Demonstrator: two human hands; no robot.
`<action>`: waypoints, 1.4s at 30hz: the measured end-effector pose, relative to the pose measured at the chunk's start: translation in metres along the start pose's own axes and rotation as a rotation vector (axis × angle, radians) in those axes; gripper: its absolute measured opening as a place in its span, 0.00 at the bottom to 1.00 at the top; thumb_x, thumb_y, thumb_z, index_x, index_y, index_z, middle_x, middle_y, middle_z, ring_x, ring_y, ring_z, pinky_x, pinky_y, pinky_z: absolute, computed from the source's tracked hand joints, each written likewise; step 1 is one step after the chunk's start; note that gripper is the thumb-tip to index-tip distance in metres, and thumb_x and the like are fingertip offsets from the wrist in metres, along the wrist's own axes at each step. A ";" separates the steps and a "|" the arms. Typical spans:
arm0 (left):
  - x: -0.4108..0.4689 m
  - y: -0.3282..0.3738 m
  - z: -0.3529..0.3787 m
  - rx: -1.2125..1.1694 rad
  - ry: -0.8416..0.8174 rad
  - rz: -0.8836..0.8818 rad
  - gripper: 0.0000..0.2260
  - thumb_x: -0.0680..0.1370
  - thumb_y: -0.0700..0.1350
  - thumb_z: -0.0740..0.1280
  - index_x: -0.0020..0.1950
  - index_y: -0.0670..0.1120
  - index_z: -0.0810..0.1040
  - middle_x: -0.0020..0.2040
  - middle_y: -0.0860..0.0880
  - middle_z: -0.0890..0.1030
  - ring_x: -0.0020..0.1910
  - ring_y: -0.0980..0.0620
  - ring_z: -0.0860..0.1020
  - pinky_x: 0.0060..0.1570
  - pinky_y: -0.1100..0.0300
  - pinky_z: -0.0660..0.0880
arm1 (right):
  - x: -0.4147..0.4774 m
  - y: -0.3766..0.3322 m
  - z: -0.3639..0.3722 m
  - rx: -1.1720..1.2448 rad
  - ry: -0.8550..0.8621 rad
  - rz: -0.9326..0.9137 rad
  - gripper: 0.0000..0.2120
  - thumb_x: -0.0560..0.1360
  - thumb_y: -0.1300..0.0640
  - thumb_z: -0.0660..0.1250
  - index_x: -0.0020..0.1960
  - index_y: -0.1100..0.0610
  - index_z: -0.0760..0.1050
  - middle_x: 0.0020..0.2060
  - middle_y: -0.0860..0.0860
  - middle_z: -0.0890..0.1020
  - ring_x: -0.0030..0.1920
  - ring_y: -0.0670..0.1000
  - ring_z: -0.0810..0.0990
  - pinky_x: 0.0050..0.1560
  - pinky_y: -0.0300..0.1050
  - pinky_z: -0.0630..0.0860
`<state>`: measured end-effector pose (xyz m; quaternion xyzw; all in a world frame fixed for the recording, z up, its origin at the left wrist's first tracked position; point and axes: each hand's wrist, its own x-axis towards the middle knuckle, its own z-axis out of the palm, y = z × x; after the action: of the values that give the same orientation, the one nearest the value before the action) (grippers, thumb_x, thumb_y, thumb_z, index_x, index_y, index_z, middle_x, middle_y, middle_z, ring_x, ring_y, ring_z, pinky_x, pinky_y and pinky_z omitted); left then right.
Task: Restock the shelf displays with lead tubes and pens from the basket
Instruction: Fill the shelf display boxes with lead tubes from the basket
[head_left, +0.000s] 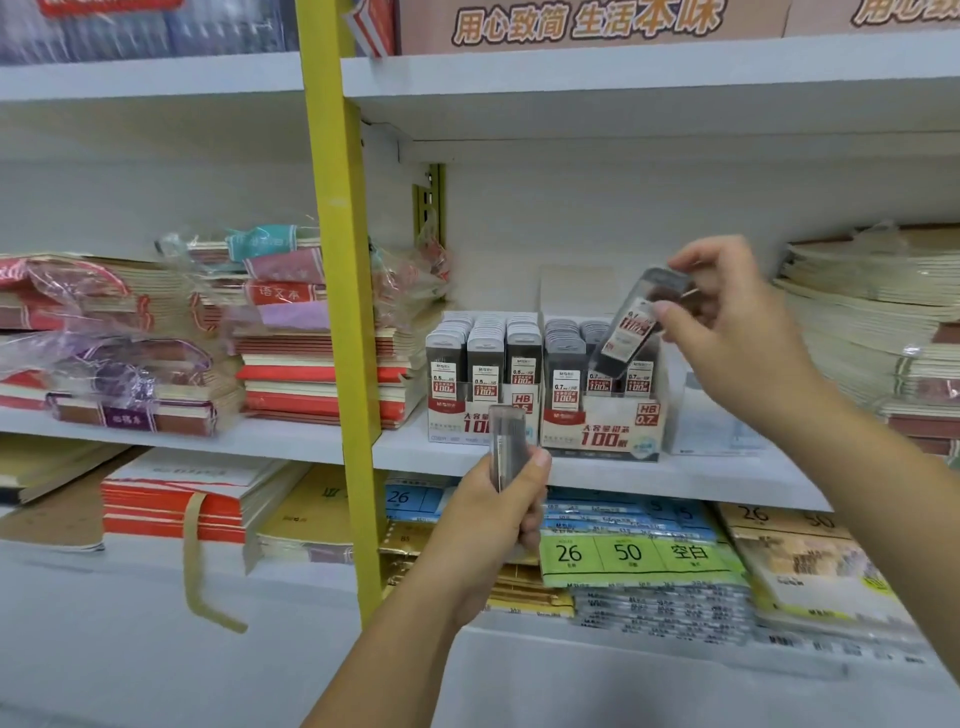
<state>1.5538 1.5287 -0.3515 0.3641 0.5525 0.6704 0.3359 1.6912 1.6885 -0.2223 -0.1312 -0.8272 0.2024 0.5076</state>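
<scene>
Here, the right hand (737, 332) pinched a tilted lead tube (631, 325) over the 0.7 display box (608, 431); entering askew, it might jam. The left hand (493, 519) gripped a spare tube (506, 441).

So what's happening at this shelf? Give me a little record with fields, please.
Place: shop shelf stocked with stationery
Right hand: pinches a lead tube, tilted, above the 0.7 box
Left hand: grips a second tube upright, in front of the 0.5 box
Boxes: side by side, both holding upright tubes
Nearby: notebook stacks to the left
</scene>
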 end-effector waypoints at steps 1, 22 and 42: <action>0.002 -0.001 -0.001 -0.026 -0.016 -0.011 0.06 0.78 0.55 0.69 0.50 0.55 0.80 0.32 0.55 0.73 0.31 0.58 0.72 0.34 0.64 0.72 | 0.007 0.003 0.003 -0.080 -0.068 -0.002 0.17 0.77 0.60 0.67 0.52 0.41 0.64 0.45 0.41 0.80 0.43 0.46 0.81 0.42 0.44 0.77; -0.010 0.003 -0.001 -0.095 -0.197 0.000 0.18 0.77 0.52 0.67 0.66 0.50 0.75 0.59 0.48 0.85 0.58 0.48 0.84 0.48 0.57 0.82 | -0.046 0.002 0.031 0.074 -0.251 0.131 0.05 0.76 0.46 0.67 0.49 0.37 0.78 0.42 0.37 0.80 0.43 0.36 0.76 0.39 0.28 0.70; -0.013 0.001 0.005 -0.177 0.066 -0.006 0.18 0.70 0.42 0.77 0.58 0.49 0.80 0.53 0.43 0.87 0.41 0.55 0.82 0.34 0.64 0.76 | -0.106 0.020 0.021 0.558 -0.357 0.505 0.23 0.74 0.72 0.66 0.57 0.45 0.78 0.50 0.43 0.85 0.53 0.42 0.82 0.44 0.37 0.80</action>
<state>1.5648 1.5201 -0.3519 0.3091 0.5030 0.7270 0.3506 1.7203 1.6572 -0.3242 -0.1503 -0.7574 0.5566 0.3064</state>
